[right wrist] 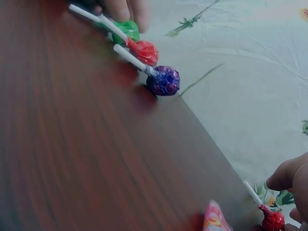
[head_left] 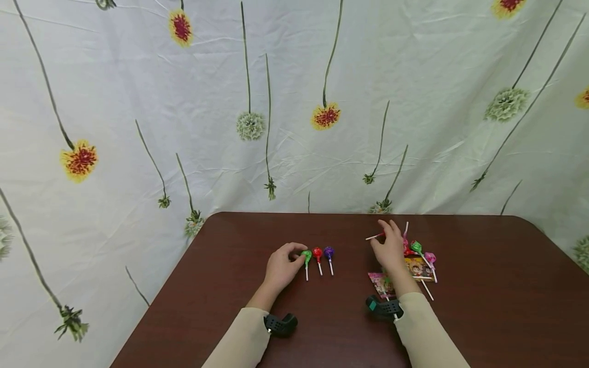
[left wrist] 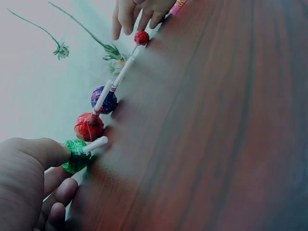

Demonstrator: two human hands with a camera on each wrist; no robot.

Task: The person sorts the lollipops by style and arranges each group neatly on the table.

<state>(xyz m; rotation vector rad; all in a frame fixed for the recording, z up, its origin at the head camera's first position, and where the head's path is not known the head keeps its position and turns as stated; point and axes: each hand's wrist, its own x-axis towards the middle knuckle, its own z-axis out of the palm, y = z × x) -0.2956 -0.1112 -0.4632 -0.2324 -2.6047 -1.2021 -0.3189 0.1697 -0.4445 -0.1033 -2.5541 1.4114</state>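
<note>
In the left wrist view, my left hand (left wrist: 29, 178) pinches the wrapped head of a green lollipop (left wrist: 76, 156) between thumb and fingers. A red lollipop (head_left: 317, 252) and a purple lollipop (head_left: 329, 252) lie beside it in a row, white sticks toward me. On the right, my right hand (head_left: 390, 249) is over the far part of the table, its fingers spread and its thumb apart from them. Another red lollipop (right wrist: 273, 220) lies by those fingertips, its stick pointing left; whether they touch it is hard to tell.
Beside and partly under my right forearm lies a pile: a green lollipop (head_left: 416, 247), a pink lollipop (head_left: 430, 257), other sticks, a yellow packet (head_left: 413, 267) and a pink packet (head_left: 378, 282). A flowered white cloth (head_left: 285, 153) hangs behind the brown table (head_left: 221, 245).
</note>
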